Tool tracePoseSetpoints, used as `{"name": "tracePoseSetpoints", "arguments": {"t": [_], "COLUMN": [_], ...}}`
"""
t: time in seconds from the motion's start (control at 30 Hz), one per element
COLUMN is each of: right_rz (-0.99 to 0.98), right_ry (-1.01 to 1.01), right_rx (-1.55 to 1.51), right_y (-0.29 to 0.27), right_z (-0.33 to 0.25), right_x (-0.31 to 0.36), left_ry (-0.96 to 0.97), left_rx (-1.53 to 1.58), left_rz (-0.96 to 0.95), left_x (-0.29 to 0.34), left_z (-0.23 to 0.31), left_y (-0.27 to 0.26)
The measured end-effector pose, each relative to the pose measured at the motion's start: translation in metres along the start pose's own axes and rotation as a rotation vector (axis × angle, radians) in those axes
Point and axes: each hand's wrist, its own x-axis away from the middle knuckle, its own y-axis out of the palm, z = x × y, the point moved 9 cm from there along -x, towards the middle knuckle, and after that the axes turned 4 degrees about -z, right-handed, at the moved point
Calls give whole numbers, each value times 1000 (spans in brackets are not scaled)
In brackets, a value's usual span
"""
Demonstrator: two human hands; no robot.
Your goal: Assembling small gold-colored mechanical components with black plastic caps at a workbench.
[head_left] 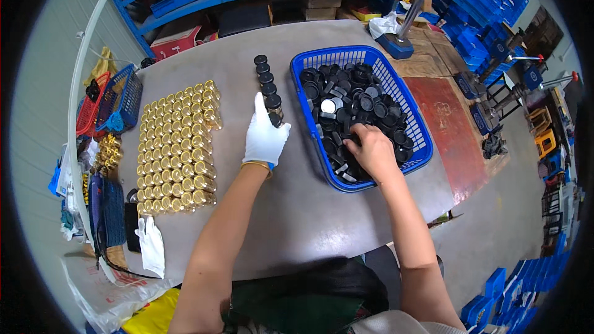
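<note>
Your table (309,222) is broad, smooth and grey. Toward its right edge stands one blue plastic basket (340,51), rectangular with rounded corners and latticed walls, heaped with round black caps (365,100) too jumbled to count. Near the table's left edge, small glassy jars (176,148) with shiny gold tops stand in a tight block of rows, packed too closely for a sure count. One limp white fabric glove (150,247) lies by the near left corner. Your left hand (266,141), in a matching glove, has thumb and forefinger spread around a dark piece; you may be gripping it, but I cannot tell. Your bare right hand (375,153) reaches into the basket, fingers bent down onto the caps; whether they pinch one, I cannot tell. Beyond your left hand, five black round tops (266,79) line up toward the table's far edge. A single flat white disc (328,106) sits among the caps.
</note>
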Motion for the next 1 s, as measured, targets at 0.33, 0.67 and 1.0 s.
{"name": "tracePoseSetpoints", "arguments": {"t": [0.33, 0.67, 1.0], "right_rz": [-4, 93, -100], "right_ry": [83, 87, 100], "right_rx": [-333, -372, -1096], "right_y": [-2, -11, -11], "right_z": [11, 9, -26], "right_x": [1, -1, 50], "left_ry": [66, 158, -313], "left_rx": [-716, -1007, 545], "left_rz": [46, -213, -367], "left_x": [-24, -30, 59], "left_z": [-20, -63, 7], "left_y": [-73, -76, -69]}}
